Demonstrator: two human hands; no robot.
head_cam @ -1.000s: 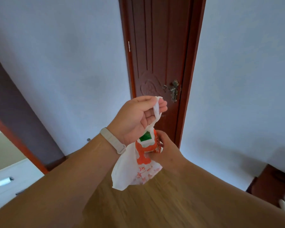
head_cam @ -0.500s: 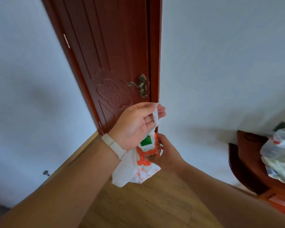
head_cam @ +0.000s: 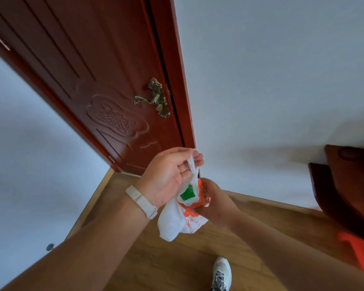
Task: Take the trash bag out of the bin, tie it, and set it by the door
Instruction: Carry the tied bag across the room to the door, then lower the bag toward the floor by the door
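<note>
The left hand (head_cam: 168,175), with a pale band at the wrist, pinches the twisted white neck of a small trash bag (head_cam: 185,211) between thumb and fingertips. The bag hangs straight down from that grip, its long axis vertical. The right hand (head_cam: 215,198) cups the bag's bulging side from behind, fingers curled against it. The bag is thin, crinkled white plastic with orange print and a green square. It hangs above the wooden floor (head_cam: 177,259), close to the foot of a dark red carved door (head_cam: 105,80); setting it down looks like the next step.
</note>
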